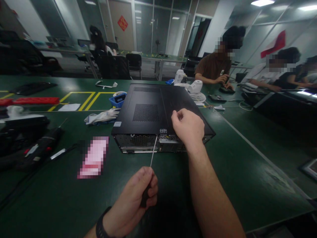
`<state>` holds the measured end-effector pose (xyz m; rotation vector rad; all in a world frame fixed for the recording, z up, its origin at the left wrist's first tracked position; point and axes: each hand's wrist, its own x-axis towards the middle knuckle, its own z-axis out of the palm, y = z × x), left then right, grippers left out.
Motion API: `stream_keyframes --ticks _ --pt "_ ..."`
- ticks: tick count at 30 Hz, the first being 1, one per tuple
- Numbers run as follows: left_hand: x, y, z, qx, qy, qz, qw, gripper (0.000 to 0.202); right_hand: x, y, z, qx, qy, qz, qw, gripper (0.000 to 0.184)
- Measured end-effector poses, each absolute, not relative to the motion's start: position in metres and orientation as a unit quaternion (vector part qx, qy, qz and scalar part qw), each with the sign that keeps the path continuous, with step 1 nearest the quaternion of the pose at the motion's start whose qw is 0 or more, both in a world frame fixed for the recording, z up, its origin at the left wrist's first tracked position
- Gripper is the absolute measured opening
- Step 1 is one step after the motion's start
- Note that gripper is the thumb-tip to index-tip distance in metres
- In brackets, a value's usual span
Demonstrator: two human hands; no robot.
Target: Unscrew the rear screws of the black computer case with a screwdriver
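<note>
A black desktop computer case [148, 96] lies flat on the green table, its rear panel with ports and vent mesh facing me. My left hand [142, 188] is wrapped around the handle of a screwdriver [154, 152]. The thin metal shaft points up and away, with its tip at the top edge of the rear panel, near the middle. Over the right part of the case's top is my right hand [189, 127], fingers curled and thumb against the index finger. Anything inside those fingers is hidden.
White work gloves [104, 116] and a blue bin [119, 99] sit left of the case. A pixelated pink item [95, 157] and a black power tool [44, 145] lie nearer left. White fan parts [195, 87] stand behind. A person in brown [210, 67] works across the table.
</note>
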<state>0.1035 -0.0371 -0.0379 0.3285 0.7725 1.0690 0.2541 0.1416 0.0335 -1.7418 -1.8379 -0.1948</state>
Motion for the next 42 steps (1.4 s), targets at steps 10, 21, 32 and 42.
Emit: stream_keyframes --ticks 10,21,32,42 --pt "0.107 -0.035 -0.042 0.15 0.384 0.473 0.779 0.041 0.254 0.142 0.034 -0.655 -0.693 -0.067 0.295 0.033" --pt "0.104 -0.037 -0.04 0.178 0.357 0.482 0.78 0.033 0.253 0.141 0.035 -0.658 -0.691 -0.063 0.292 0.034" --pt "0.107 -0.035 -0.041 0.173 0.383 0.486 0.767 0.035 0.252 0.141 0.036 -0.661 -0.689 -0.066 0.29 0.034" --pt "0.114 -0.032 -0.047 0.118 0.367 0.473 0.792 0.045 0.254 0.143 0.032 -0.666 -0.681 -0.092 0.291 0.035"
